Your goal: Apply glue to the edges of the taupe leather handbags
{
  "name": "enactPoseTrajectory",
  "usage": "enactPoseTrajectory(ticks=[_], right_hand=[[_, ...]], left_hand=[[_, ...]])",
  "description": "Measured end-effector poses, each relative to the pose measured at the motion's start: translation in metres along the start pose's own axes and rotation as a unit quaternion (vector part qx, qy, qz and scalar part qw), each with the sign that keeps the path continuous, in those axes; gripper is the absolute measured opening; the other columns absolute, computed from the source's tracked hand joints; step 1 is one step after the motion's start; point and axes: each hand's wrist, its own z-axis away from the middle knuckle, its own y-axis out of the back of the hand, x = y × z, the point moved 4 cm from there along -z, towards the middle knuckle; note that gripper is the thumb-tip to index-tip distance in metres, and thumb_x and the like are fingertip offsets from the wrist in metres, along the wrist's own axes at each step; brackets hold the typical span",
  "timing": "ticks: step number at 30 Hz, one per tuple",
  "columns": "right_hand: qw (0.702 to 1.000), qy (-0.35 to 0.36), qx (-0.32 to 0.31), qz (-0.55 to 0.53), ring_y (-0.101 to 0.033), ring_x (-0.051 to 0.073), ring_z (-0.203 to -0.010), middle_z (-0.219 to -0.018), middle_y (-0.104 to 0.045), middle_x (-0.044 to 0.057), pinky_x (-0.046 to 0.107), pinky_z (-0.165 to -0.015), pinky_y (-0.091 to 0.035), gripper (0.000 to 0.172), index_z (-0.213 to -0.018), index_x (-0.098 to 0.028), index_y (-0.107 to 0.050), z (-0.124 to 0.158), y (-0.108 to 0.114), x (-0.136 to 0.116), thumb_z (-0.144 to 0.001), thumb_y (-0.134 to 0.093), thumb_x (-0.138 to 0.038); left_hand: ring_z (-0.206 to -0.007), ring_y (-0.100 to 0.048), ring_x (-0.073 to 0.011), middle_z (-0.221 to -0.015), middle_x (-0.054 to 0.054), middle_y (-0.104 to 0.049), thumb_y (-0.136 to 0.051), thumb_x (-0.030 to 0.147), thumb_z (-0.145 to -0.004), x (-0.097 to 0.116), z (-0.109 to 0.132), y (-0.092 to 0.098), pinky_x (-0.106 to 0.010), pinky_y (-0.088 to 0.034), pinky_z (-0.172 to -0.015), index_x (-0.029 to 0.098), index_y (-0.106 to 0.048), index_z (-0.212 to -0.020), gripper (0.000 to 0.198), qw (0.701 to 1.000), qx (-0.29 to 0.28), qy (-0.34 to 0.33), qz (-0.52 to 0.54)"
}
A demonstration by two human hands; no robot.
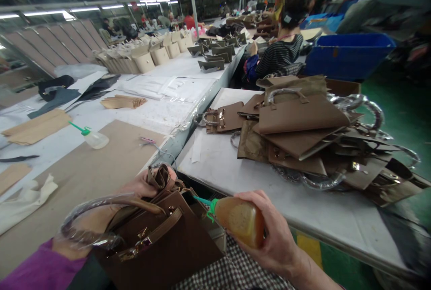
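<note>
My right hand (274,231) is closed around a glue bottle (235,218) of amber liquid, tipped sideways. Its thin green nozzle points left and reaches the side edge of a brown handbag (168,245). The bag rests near my lap, with gold-coloured hardware on its front and a plastic-wrapped handle (90,209). My left hand (144,186) passes behind that handle and grips the bag's bunched lining (160,177) at the top opening. Part of the left fingers is hidden by the lining and the bag.
Unfinished brown handbags (303,115) lie heaped on the right-hand table (215,177). On the left table stands a second squeeze bottle (96,138), near tan pieces (123,101). Beige bag bodies (144,56) line the back. A person in a striped top (281,54) sits beside a blue bin (350,54).
</note>
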Motion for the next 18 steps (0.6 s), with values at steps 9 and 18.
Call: enactPoseTrajectory(ticks=[9,18], right_hand=[[1.000,0.011,-0.011,0.016,-0.065,0.028,-0.100,-0.115,-0.064,0.012,0.039,-0.085,-0.058,0.065,-0.139,-0.021,-0.047,-0.004,0.004,-0.001,-0.081,-0.076,-0.015],[0.997,-0.004,-0.035,0.066,-0.066,0.029,-0.100,-0.111,-0.065,0.012,0.040,-0.081,-0.059,0.057,-0.135,-0.020,-0.049,0.006,0.013,0.002,-0.084,-0.075,-0.021]], left_hand=[[-0.087,-0.060,-0.0222,-0.097,-0.006,-0.066,-0.081,0.028,-0.074,0.007,-0.006,-0.007,-0.033,-0.048,-0.077,0.016,-0.065,-0.112,0.043,0.999,0.011,0.033,0.015],[-0.083,-0.060,-0.0194,-0.092,-0.003,-0.064,-0.083,0.031,-0.069,0.007,-0.014,-0.013,-0.032,-0.047,-0.076,0.015,-0.063,-0.108,0.047,0.999,0.013,0.022,0.038]])
